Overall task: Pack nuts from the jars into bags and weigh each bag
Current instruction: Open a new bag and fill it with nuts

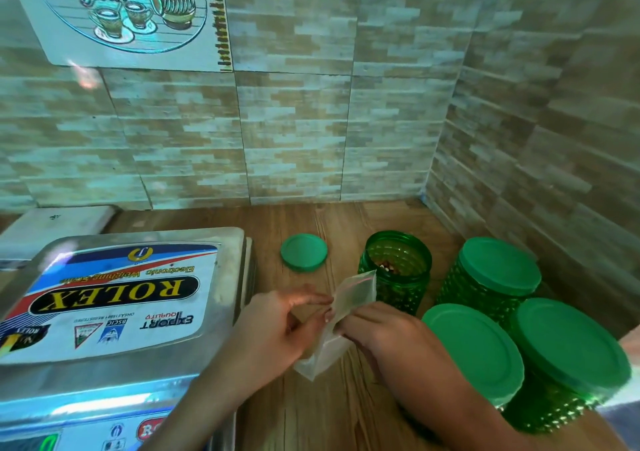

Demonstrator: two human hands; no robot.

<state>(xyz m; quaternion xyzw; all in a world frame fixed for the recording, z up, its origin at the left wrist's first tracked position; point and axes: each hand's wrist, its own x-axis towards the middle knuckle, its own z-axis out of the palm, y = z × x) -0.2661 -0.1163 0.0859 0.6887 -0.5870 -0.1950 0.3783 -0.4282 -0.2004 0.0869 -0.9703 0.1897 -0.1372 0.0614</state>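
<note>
Tiled corner wall (294, 121); wooden counter (329, 409); scale (114, 298); green jars (498, 277).

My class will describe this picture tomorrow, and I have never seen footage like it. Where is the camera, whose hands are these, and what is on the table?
There is no machine here. A person wears one camera on the head, so you look forward and down at their own two hands. The left hand and the right hand both pinch a small clear bag above a wooden table. On the left stands an electronic scale with a steel pan. On the right are four green jars. The open jar shows nuts inside, and a loose lid lies flat beside it. The three lidded jars stand nearer the right edge. I cannot tell whether the bag holds anything yet.
</note>
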